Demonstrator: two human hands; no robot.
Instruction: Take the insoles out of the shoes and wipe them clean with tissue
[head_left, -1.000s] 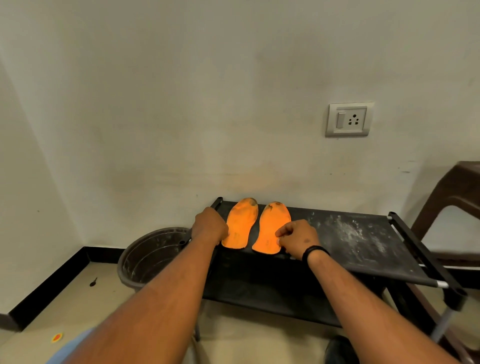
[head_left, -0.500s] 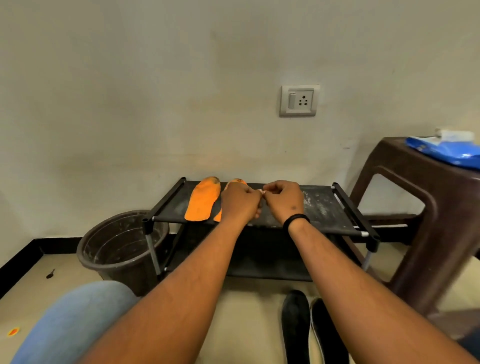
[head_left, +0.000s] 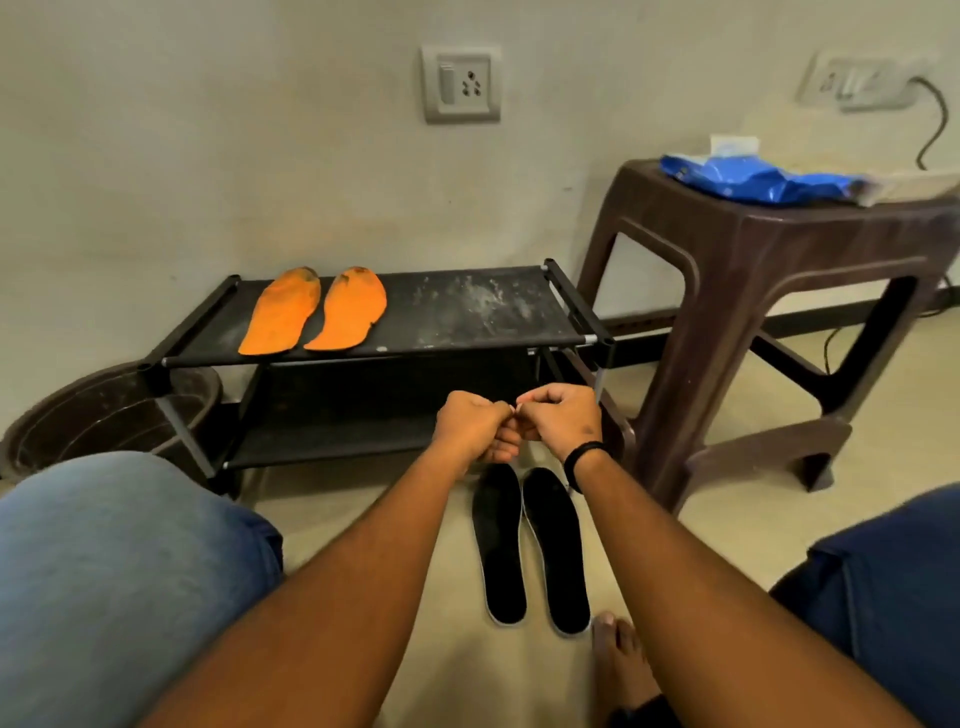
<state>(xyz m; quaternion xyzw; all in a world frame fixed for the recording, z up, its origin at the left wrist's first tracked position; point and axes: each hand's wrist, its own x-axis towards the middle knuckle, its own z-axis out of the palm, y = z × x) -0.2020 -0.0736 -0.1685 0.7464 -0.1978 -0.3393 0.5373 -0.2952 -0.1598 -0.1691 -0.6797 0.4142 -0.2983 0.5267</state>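
Since 0.5 s ago our hands have dropped from the rack top to in front of its lower shelf, and the view has tilted down, so the black insoles show in full. L hand (head_left: 475, 428) and R hand (head_left: 563, 421) meet knuckle to knuckle, fingers of both curled in; whether a scrap of tissue sits between the fingertips we cannot tell, too small. R wrist wears a black band (head_left: 582, 460). Orange insoles (head_left: 317, 312), a pair, lie side by side on the L part of the rack (head_left: 467, 312) top shelf, toes to the wall. Black insoles (head_left: 530, 545) lie side by side on the floor below the hands. Brown stool (head_left: 769, 260) stands R of the rack, blue pack (head_left: 753, 179) on it. Dark bucket (head_left: 104, 415) sits L of the rack.
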